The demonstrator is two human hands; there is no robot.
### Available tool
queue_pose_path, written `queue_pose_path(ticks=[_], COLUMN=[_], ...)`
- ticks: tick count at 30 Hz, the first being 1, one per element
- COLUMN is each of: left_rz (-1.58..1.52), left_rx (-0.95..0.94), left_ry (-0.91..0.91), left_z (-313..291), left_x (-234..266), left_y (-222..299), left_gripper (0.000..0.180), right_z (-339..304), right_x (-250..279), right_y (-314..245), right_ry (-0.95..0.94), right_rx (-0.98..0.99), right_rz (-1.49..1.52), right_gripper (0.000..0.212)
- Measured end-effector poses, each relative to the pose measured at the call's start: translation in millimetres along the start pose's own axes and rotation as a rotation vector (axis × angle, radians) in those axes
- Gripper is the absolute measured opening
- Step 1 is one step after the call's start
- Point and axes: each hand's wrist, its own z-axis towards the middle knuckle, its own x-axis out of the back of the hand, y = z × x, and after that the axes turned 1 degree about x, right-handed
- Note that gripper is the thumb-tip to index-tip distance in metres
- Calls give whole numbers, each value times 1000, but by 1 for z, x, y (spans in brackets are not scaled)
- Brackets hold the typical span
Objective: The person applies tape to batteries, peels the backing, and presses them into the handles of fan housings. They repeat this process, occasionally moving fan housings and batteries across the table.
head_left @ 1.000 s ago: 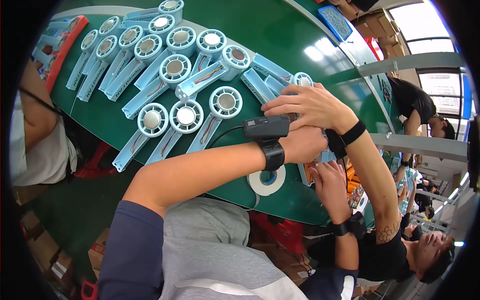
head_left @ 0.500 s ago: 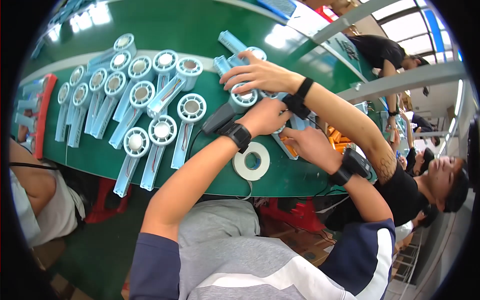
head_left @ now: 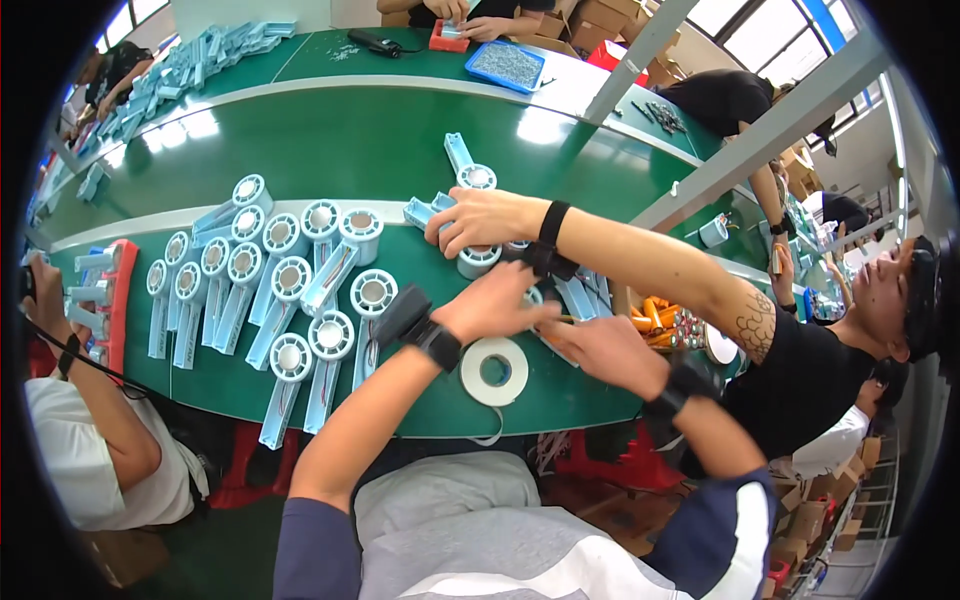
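My left hand (head_left: pixel 490 303) reaches over the green table, its fingers smeared by motion beside a partly covered light blue round fan housing (head_left: pixel 535 296). Close to its fingertips, my right hand (head_left: pixel 603 352) has its fingers curled together around something that I cannot make out. A co-worker's arm crosses from the right above my hands, and that person's hand (head_left: pixel 475 220) rests over light blue fan parts with handles. Just below my left hand lies a roll of white tape (head_left: pixel 475 385), its loose end hanging at the table edge.
Several light blue fan housings with open handles (head_left: pixel 290 278) crowd the table to my left. A red rack (head_left: pixel 124 300) stands beyond them. Orange cylinders (head_left: pixel 655 318) sit in a box at right. Across the table are a blue tray (head_left: pixel 505 66) and a pile of blue parts (head_left: pixel 200 62).
The view has tilted up, showing more of the far table. My hands stay close together, the left fingers now blurred. The co-worker's hand remains over the fan parts, its fingers lower and more curled.
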Motion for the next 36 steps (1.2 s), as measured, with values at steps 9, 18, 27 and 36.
queue_pose_path(ticks=[9, 18, 27, 36], left_rz=[564, 388, 1123, 386], left_rx=[-266, 539, 47, 367], left_ry=[-245, 429, 723, 116], left_z=[-29, -38, 3, -150], left_x=[37, 195, 170, -24], left_y=[52, 15, -68, 79], left_gripper=[62, 55, 55, 33], right_z=[248, 138, -72, -253], right_x=[67, 91, 0, -114], right_y=[36, 115, 97, -34], right_ry=[469, 532, 687, 1196], right_rx=[885, 213, -674, -1335], right_rz=[-41, 205, 756, -268], right_gripper=[24, 14, 31, 35])
